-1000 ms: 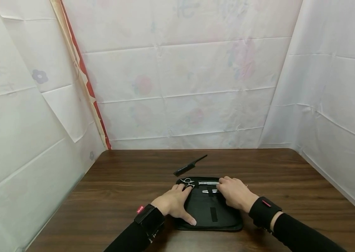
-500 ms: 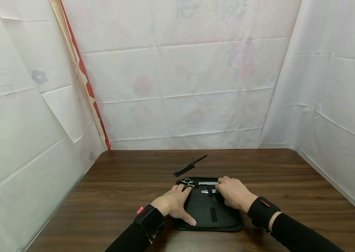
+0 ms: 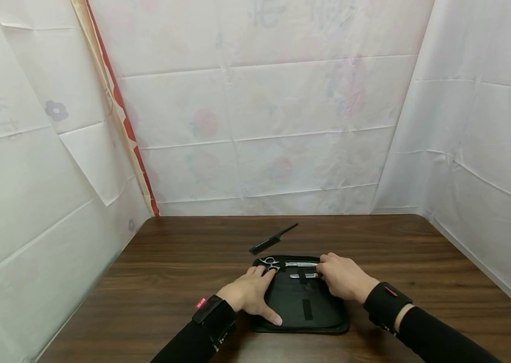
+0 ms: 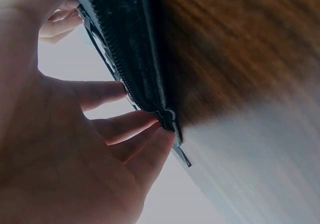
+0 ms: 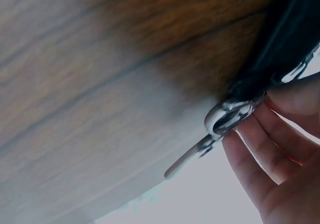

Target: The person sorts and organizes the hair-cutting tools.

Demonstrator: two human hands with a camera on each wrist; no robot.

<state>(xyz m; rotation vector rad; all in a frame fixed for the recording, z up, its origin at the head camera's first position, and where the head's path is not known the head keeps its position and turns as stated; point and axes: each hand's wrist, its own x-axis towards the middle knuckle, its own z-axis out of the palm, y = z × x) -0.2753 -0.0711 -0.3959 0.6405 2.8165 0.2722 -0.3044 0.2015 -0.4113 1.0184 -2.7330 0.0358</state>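
My left hand (image 3: 247, 292) rests spread over the left side of a black zippered case (image 3: 288, 307), thumb out straight. Its fingertips touch the zipper edge in the left wrist view. Beside them lie the ring handles of one pair of scissors (image 3: 270, 261), strapped along the case's far side. At the case's right side, my right hand (image 3: 343, 277) pinches a second pair of scissors (image 3: 298, 276), whose blades pass under a strap. The right wrist view shows this pair's ring handle (image 5: 217, 121) sticking out past my fingertips. Part of both pairs is hidden behind my right hand.
A black tail comb (image 3: 266, 244) lies on the brown wooden table (image 3: 183, 252) beyond the case. An unused strap (image 3: 307, 309) sits low on the case. White sheets (image 3: 255, 111) hang around the back and both sides of the table.
My right hand first shifted slightly left, then moved right along the scissors, uncovering a little more of both blades. The left hand, the case and the comb have stayed in place.
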